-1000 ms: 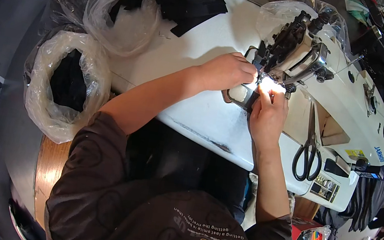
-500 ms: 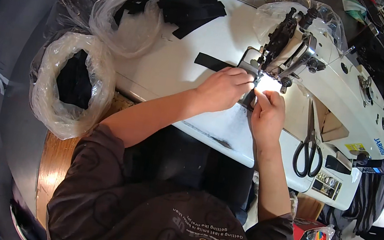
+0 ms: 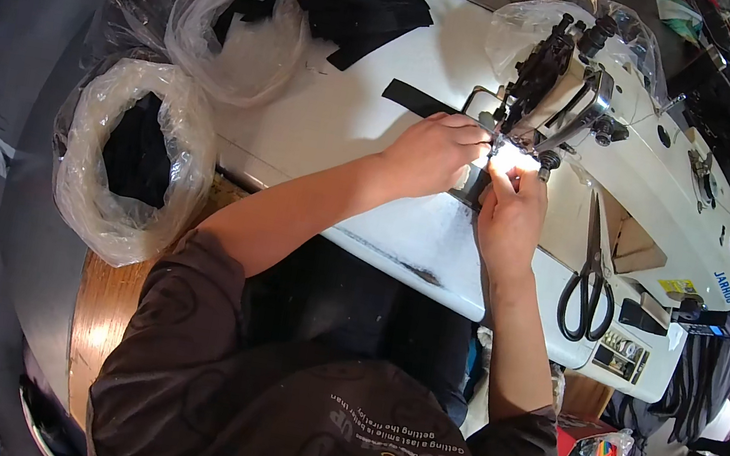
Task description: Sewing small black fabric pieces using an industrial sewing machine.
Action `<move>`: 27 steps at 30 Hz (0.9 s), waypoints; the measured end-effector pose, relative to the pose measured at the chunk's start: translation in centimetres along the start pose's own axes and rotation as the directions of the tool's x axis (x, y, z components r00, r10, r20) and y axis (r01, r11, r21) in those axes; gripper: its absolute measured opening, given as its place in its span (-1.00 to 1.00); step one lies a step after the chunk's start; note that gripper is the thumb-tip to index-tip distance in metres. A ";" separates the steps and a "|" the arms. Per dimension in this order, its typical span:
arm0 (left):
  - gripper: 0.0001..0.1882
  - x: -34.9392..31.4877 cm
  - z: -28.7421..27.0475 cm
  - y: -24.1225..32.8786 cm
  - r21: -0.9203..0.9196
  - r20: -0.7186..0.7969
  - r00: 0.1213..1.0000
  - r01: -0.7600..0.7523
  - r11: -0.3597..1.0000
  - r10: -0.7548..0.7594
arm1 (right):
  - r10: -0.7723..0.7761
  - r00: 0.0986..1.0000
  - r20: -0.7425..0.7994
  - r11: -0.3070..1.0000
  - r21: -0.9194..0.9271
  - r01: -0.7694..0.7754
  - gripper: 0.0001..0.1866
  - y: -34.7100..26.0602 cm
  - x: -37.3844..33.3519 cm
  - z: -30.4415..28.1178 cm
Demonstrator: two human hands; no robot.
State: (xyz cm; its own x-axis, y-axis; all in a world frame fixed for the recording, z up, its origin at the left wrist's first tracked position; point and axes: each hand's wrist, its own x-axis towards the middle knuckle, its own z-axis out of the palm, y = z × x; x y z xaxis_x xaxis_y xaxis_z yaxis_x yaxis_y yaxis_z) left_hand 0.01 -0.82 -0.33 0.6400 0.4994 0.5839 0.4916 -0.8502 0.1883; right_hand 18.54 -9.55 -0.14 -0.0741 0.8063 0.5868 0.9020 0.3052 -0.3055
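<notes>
A black fabric strip [image 3: 416, 100] lies on the white sewing machine [image 3: 632, 141] bed, its free end pointing left. My left hand [image 3: 436, 155] is closed on the strip just left of the presser foot, fingertips pressed together beside the needle area. Close by on the right, my right hand [image 3: 517, 204] pinches with thumb and forefinger at the brightly lit spot by the needle. The piece between those fingers is mostly hidden by the hand and glare; it looks like part of the same black fabric.
Black-handled scissors [image 3: 587, 297] lie right of my right hand. A pile of black strips [image 3: 370, 14] sits at the far left of the table [image 3: 336, 109]. Two clear plastic bags [image 3: 81, 154] [image 3: 292, 54] with black pieces stand left. Bobbins fill a small compartment [image 3: 620, 353] at the right.
The strip's free end has shifted slightly right and away from me. Both hands have stayed by the needle, the right fingertips moving a little farther into the light.
</notes>
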 end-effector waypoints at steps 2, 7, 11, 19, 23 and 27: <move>-0.64 0.1 0.1 -0.1 -0.007 -0.009 1.000 0.000 1.000 0.000 | 0.004 1.000 0.003 1.000 0.001 -0.004 -0.61 0.1 -0.1 0.0; -0.60 -0.1 0.0 -0.2 0.016 0.045 0.999 0.028 0.999 -0.029 | 0.032 0.999 0.006 0.999 -0.003 -0.032 -0.63 0.0 -0.1 0.3; -0.58 -0.1 0.1 0.1 0.005 -0.016 1.000 0.024 1.000 -0.024 | 0.024 0.999 -0.023 1.000 0.004 -0.024 -0.66 0.4 -0.2 0.2; -0.64 -0.4 -2.8 3.6 0.221 0.398 0.904 0.067 0.973 -0.152 | 0.059 0.995 -0.075 0.978 0.205 -0.042 -0.77 1.1 -0.6 0.1; -0.76 -1.1 -3.2 2.5 0.156 0.223 0.974 -0.069 0.985 0.033 | 0.024 0.999 -0.045 0.981 0.194 -0.015 -0.77 0.3 -0.6 -0.2; -0.56 -1.5 -4.5 0.1 -0.147 0.227 0.971 -0.044 0.988 0.077 | 0.029 1.000 0.009 0.981 0.192 -0.030 -0.66 0.0 -0.8 -0.6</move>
State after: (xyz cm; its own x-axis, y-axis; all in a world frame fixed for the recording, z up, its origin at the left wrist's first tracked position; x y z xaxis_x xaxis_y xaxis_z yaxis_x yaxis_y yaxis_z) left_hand -3.56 -2.40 2.39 0.7931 0.4576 0.4021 0.3709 -0.8864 0.2770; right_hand 18.83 -10.50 -0.14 -0.0519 0.8190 0.5714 0.8052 0.3728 -0.4612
